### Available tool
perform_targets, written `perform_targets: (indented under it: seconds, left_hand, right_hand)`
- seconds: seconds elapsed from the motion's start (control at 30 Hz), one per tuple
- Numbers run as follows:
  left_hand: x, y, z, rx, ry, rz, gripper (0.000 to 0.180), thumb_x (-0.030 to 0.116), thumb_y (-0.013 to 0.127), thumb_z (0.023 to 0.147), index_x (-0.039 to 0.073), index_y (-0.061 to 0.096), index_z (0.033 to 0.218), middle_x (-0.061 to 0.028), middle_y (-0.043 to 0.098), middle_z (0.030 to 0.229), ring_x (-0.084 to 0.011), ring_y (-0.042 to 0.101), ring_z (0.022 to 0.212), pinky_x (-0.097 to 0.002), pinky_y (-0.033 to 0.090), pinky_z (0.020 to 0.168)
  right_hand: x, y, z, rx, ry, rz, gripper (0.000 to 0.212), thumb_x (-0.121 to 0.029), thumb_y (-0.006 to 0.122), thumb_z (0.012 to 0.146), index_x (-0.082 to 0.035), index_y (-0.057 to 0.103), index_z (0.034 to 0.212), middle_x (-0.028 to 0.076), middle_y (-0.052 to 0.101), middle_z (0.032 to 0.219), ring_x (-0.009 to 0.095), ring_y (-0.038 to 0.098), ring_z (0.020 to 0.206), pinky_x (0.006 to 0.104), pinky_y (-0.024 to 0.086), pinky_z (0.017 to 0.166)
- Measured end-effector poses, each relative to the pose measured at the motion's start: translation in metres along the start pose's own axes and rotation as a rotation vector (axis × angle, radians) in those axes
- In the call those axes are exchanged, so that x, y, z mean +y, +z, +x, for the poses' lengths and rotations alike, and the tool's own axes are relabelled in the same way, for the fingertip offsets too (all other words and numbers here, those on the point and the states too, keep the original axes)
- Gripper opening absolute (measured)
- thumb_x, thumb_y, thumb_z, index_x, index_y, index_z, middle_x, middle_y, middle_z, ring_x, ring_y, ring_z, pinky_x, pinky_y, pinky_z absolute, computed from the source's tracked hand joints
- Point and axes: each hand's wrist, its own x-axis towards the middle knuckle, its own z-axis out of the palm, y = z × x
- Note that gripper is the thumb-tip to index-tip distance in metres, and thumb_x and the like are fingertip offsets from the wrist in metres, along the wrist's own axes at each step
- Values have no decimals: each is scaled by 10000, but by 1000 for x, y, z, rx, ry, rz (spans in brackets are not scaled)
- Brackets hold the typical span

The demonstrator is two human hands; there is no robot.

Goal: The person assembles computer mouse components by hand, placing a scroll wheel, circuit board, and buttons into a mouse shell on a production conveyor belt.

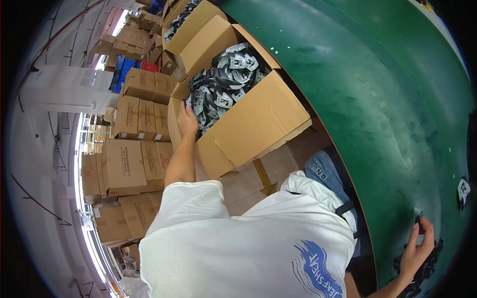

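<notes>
An open cardboard box [258,119] ahead of me is heaped with grey and black molded plastic parts [223,87]. At the box's left side, my left hand [188,121] reaches in against the edge of the heap. Its fingertips are partly hidden among the parts, so I cannot tell whether they grip one. Far to the right, my right hand [418,243] is raised over the green table [348,109], with a small black plastic piece [419,217] pinched between thumb and fingers. Under and beside that hand lies a pile of small black pieces [430,268].
A single grey and black part [463,191] lies at the table's right side. Another open box [191,25] of similar parts stands beyond the first. Stacked closed cartons [124,164] rise on the left, with blue crates [121,72] behind. Small white bits dot the tabletop.
</notes>
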Motion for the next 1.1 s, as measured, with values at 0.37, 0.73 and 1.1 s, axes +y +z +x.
perform_targets:
  seconds: [0.37,0.73,1.1]
  left_hand:
    - [34,18,48,200,-74,-116,657,545,495,1095,77,517,1557,-231,575,1541,-454,551,1395,-506,431,1171]
    - [-64,-42,-7,-223,-59,152,729,568,435,1107,37,467,1605,-260,505,1615,-445,488,1482,-483,376,1229]
    - [277,27,90,-22,340,-840,462,298,527,1155,-62,607,1434,-166,649,1445,-261,608,1311,-390,457,1147]
  right_hand:
    - [2,19,-1,-68,124,227,189,-55,660,1054,57,670,1206,81,714,1101,158,634,972,307,498,928]
    - [-2,31,-3,45,117,361,195,-36,660,1053,50,690,1226,113,740,1120,196,668,1011,336,527,926]
    - [-5,15,-3,416,-1,-378,305,37,777,856,-88,790,1134,98,750,1036,308,705,979,412,539,887]
